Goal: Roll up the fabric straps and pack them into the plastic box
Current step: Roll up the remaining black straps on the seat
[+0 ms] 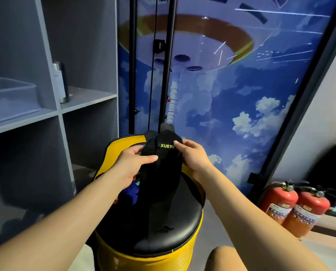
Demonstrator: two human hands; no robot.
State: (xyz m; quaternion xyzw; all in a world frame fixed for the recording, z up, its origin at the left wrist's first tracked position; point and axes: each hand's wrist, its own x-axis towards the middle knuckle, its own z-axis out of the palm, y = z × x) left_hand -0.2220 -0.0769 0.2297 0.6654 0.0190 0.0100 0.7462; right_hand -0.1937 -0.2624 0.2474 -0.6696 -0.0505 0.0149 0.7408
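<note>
Black fabric strap (pixel 163 169), yellow-lettered label near its top, hanging long over a stool. Clear plastic box (pixel 10 94), upright on a shelf, well apart.

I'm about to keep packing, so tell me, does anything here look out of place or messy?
Mostly tidy. The clear plastic box sits on a shelf at far left, away from the work. Both hands, left hand and right hand, hold the black fabric strap over the yellow stool, with coloured fabric loosely heaped beside it.
</note>
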